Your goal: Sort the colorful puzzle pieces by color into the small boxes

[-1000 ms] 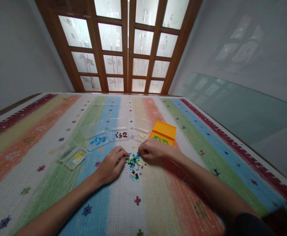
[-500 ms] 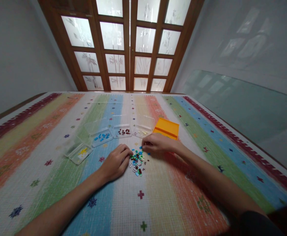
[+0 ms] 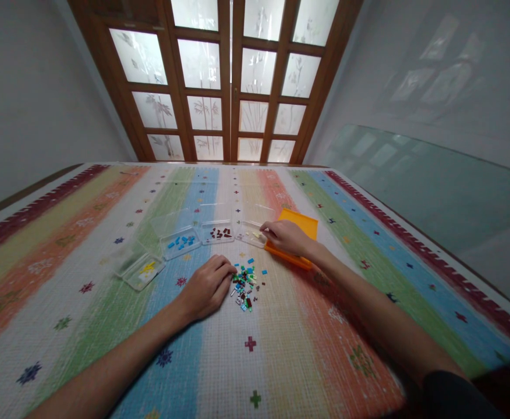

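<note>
A small pile of mixed toy bricks [image 3: 245, 282], in blue, green, brown, cream and grey, lies on the striped tablecloth. My left hand [image 3: 209, 285] rests at the pile's left edge, fingers curled together; whatever the fingertips hold, if anything, is hidden. Beyond the pile, my right hand [image 3: 284, 235] hovers at the right end of a clear box [image 3: 254, 240] with cream bricks [image 3: 255, 234] in it. Its thumb and fingers are pinched, and what is between them is too small to make out. Under that hand stands an open orange box [image 3: 301, 262], partly covered.
More open clear boxes stand in an arc: one with brown bricks [image 3: 220, 234], one with blue bricks [image 3: 180, 241], and one at left with yellow pieces [image 3: 148, 267]. Their clear lids are raised behind them. A wooden door with glass panes [image 3: 255, 70] stands past the table.
My right hand has moved from the pile up and right to the box of cream bricks, uncovering blue bricks at the pile's far edge. My left hand has stayed put.
</note>
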`<move>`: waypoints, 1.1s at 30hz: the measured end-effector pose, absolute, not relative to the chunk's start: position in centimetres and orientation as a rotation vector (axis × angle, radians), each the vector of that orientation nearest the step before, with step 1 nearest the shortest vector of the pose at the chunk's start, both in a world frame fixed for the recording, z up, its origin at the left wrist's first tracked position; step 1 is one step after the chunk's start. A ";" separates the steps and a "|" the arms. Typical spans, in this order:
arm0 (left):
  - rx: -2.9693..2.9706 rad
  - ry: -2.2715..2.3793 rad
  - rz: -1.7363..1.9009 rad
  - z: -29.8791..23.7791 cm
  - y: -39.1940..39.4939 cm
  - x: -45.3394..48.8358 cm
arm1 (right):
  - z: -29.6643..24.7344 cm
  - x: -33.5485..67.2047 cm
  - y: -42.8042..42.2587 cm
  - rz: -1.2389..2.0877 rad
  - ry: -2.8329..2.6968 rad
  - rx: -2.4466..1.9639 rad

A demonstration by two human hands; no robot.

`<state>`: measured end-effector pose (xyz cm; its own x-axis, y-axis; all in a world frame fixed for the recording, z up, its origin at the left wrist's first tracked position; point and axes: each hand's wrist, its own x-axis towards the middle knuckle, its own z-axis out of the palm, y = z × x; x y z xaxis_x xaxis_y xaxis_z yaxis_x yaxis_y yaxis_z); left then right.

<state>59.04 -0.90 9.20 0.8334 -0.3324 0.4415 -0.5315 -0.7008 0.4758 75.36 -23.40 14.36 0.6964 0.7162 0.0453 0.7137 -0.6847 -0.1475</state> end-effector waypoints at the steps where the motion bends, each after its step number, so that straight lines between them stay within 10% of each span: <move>1: 2.410 -0.627 0.436 9.2 -0.9 59.0 | 14.5 75.4 -23.5 0.015 -1.169 -2.749; 14: 2.425 -0.647 0.432 8.8 -0.9 59.0 | 17.4 71.0 -22.5 0.648 -1.646 -2.376; 33: 2.479 -0.658 0.433 8.7 -0.9 59.0 | 16.0 70.7 -21.5 0.580 -1.692 -2.511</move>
<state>58.98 -0.93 8.75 0.8298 -0.3618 0.4249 -0.5333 -0.7385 0.4127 70.70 -21.52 16.01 0.3275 0.9043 -0.2739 0.8822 -0.3965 -0.2541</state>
